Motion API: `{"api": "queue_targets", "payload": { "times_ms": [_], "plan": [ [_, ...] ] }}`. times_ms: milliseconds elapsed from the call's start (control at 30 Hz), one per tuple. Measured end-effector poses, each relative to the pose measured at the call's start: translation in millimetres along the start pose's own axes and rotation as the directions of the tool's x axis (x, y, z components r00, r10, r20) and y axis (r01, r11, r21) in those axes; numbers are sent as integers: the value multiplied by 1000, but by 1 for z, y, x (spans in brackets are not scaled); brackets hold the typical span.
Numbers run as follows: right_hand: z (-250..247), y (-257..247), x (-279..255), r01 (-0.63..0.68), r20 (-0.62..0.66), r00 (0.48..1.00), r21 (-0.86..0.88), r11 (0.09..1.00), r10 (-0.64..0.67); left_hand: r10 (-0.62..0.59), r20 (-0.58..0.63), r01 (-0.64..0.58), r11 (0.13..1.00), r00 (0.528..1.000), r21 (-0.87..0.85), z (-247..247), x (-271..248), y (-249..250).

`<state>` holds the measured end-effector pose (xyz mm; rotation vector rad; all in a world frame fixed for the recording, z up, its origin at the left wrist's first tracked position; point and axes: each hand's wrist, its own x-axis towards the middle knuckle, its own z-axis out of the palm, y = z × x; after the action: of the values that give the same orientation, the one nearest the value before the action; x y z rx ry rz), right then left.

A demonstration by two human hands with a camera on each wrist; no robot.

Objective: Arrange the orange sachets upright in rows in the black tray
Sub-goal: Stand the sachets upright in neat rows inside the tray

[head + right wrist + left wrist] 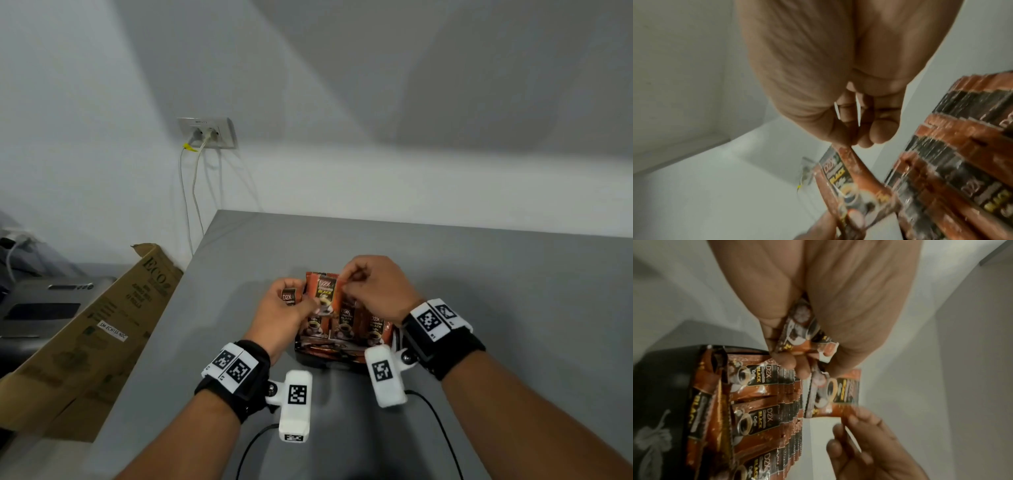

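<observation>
A person stands at a grey table (445, 274). The black tray (329, 359) sits on the table, near the person, between the two wrists. It is packed with orange sachets (346, 325) that stand up in rows, their coffee cup pictures facing the person. In the left wrist view the rows (760, 410) fill the tray (659, 386) side by side, and the tray's dark wall has a pale flower print on it.

The left hand (287, 308) is just left of the tray's far end. Its fingers curl round a small bunch of sachets (289, 296). In the left wrist view the thumb and fingers (785, 356) pinch these sachets (803, 331) tight.

The right hand (373, 287) is over the far part of the tray. Its fingers are curled, and the fingertips pinch the top corner of one sachet (323, 289). This sachet stands up tall at the far side of the rows, between the two hands. In the right wrist view the pinch (844, 138) holds the sachet's top edge, and the sachet (849, 178) hangs down from it, beside the rows (951, 162). The left hand's fingers (828, 225) touch its low end.

Both wrists wear black bands with white blocks that have black square marks.

Left of the table is a brown cardboard box (102, 325). On the white wall far behind is a wall socket (207, 132) with two white cords hanging down.
</observation>
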<state>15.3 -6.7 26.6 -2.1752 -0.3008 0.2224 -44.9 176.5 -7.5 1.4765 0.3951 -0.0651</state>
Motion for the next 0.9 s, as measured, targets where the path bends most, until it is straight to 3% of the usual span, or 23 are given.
{"api": "queue_targets", "payload": {
  "times_ms": [100, 200, 367, 633, 733, 833, 900],
  "plan": [
    [-14, 17, 0, -109, -79, 991, -20, 994, 108, -40, -55, 38, 999, 998, -38, -4, 4, -2],
    [-6, 33, -5, -174, -49, 984, -135, 975, 169, -80, -58, 78, 996, 995, -30, -6, 5, -5],
    [20, 52, -4, -200, 51, 975, -239, 950, 218, -90, -9, 90, 994, 996, 55, -5, 3, -11],
    [26, 56, -4, -210, 36, 972, -307, 928, 231, -27, 28, 22, 986, 999, 167, -9, 0, -16],
    [14, 47, -10, -182, 11, 982, -241, 953, 190, -14, 52, 3, 977, 999, 213, -4, -2, -13],
    [4, 26, -21, -132, 74, 989, 43, 990, 128, -7, 117, -21, 972, 993, 232, 8, -2, -9],
    [1, 13, -25, -92, 132, 988, 130, 987, 74, 17, 199, -66, 968, 980, 241, 20, -4, -4]
  ]
}}
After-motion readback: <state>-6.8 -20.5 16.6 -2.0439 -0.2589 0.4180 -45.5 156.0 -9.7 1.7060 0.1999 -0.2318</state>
